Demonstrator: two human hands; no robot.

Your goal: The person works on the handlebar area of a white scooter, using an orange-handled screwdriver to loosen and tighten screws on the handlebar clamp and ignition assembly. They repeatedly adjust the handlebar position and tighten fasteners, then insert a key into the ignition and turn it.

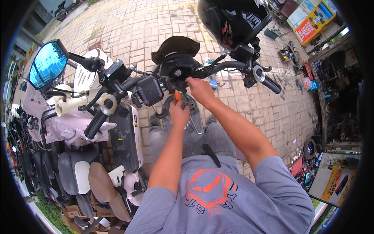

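Observation:
In front of me stands a scooter with a black handlebar [218,69] and a dark front cowl [177,48]. My left hand [179,114] is closed round a small tool with an orange part [177,95] sticking up above the fingers; its working end cannot be made out. Just right of it and higher, my right hand [200,91] has its fingers closed against the steering column, below the round ignition lock [178,72]. Whatever the right fingers grip is hidden. A black box-like part [149,90] hangs from the bar left of both hands.
A blue-tinted mirror [48,64] juts out at left, and a black helmet [233,23] sits over the right bar. Parked scooters and seats [103,183] crowd the left side. Tools and a tyre [309,149] lie on the brick paving at right.

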